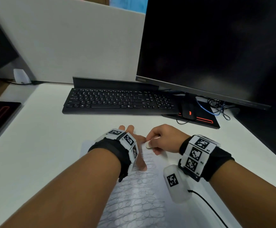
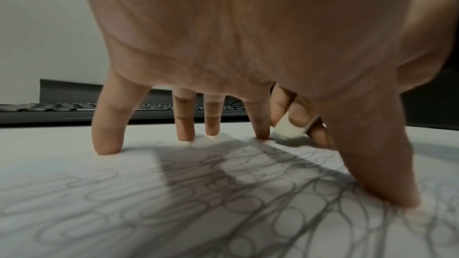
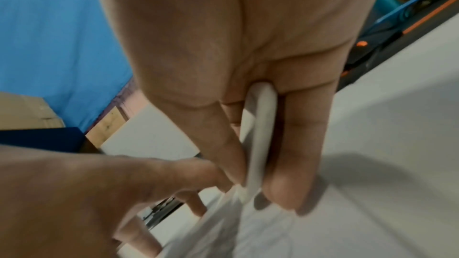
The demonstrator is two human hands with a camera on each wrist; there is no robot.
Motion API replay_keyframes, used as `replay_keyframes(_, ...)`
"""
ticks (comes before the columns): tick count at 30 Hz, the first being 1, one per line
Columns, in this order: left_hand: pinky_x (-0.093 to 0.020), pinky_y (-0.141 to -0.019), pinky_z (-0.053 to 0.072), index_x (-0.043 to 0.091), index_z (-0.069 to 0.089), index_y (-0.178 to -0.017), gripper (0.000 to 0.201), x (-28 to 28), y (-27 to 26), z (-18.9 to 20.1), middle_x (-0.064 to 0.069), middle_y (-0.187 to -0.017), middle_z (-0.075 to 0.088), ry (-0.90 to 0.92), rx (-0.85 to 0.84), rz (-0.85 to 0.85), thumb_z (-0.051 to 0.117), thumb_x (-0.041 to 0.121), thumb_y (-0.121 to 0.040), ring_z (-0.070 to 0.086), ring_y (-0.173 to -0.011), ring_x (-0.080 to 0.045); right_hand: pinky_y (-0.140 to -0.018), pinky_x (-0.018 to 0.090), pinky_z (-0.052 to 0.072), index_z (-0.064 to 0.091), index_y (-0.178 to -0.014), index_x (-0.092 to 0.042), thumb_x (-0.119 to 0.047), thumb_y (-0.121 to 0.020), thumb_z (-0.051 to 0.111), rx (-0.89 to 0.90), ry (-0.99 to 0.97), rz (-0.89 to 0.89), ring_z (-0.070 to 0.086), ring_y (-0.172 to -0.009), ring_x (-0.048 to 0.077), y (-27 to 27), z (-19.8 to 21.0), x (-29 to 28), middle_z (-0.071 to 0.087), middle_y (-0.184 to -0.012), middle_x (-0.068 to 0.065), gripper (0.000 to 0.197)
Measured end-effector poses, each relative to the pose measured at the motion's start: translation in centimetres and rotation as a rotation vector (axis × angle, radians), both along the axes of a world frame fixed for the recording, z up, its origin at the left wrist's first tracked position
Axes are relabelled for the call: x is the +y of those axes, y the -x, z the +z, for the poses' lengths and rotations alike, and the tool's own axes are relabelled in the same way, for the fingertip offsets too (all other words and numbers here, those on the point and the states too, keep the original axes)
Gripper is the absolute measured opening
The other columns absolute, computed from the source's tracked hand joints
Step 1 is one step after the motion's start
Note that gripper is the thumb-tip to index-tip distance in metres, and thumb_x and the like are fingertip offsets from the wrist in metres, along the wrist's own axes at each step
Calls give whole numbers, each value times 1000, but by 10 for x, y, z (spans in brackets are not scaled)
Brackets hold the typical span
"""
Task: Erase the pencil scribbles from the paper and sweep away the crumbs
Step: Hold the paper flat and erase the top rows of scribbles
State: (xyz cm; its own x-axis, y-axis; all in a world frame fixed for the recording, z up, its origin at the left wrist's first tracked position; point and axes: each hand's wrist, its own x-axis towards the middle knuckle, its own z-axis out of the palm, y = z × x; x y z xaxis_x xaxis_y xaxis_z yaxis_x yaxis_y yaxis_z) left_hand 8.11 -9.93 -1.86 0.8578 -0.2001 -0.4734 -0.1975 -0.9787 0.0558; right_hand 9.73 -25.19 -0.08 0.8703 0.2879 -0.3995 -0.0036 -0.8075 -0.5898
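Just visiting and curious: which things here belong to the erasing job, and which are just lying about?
In use:
small white eraser, pinched by the right hand
white paper sheet with grey pencil loops, pressed by the left hand

Lying about:
black keyboard
black computer mouse
dark monitor

— What sits at the back of the counter [image 1: 40, 129]?
— A black keyboard [image 1: 117, 101], lying flat, with a dark monitor [image 1: 216, 46] standing to its right.
— And under the monitor?
— A black mouse [image 1: 189, 112] with an orange mark, on a black mouse pad [image 1: 206, 121] edged in orange. Tangled cables [image 1: 219, 107], one of them blue, lie just beside it.
— Behind the keyboard?
— A pale grey partition [image 1: 68, 38].
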Motion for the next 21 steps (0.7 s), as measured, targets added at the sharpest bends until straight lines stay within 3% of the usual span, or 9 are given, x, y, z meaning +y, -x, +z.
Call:
replay_keyframes(3,-52,-101,42,41,34,-143,91,-1,6,9,-2,-128,35,-4,-4,-12,74,69,-65,33,-128,-31,-71,24,55,65,-100,-12,-11,-93,63,30,1,15,62,-61,13,7,-5,3,67,-75,6,7)
replay_keyframes(6,-49,-102,43,41,28,-145,96,22,15,19,1,-136,37,133,-16,63,77,65,-66,43,-129,-28,-68,24,53,64,-95,-14,-11,-92,62,17,43,44,61,-57,12,7,-5,3,65,-68,3,5)
replay_keyframes(9,-45,-109,37,43,18,-151,104,67,32,30,6,-146,30,167,-25,157,77,63,-68,39,-133,-21,-58,18,50,64,-93,-14,-9,-91,62,37,52,49,60,-53,10,4,-3,2,65,-67,1,5)
replay_keyframes(12,-42,-111,35,41,19,-151,104,105,52,31,9,-148,28,116,-28,217,76,65,-68,37,-135,-17,-58,19,52,66,-95,-11,-8,-90,64,70,49,55,61,-52,10,0,-1,3,66,-67,2,6)
replay_keyframes(16,-40,-115,28,40,23,-152,103,114,69,22,8,-155,21,117,31,210,77,65,-67,28,-142,-17,-57,23,53,67,-94,-8,-6,-89,63,66,114,76,61,-52,13,-3,2,8,67,-65,3,7)
replay_keyframes(18,-42,-116,26,38,24,-152,101,112,71,20,8,-159,13,63,13,190,77,61,-70,21,-146,-18,-62,26,56,67,-98,-6,-6,-90,63,62,164,96,62,-57,16,-2,6,12,67,-67,4,9)
replay_keyframes(21,-45,-113,29,38,27,-151,100,109,70,19,7,-157,16,27,-9,187,79,60,-68,20,-145,-19,-77,31,57,68,-96,-12,-13,-90,66,-34,186,127,64,-65,16,2,15,25,74,-77,12,7)
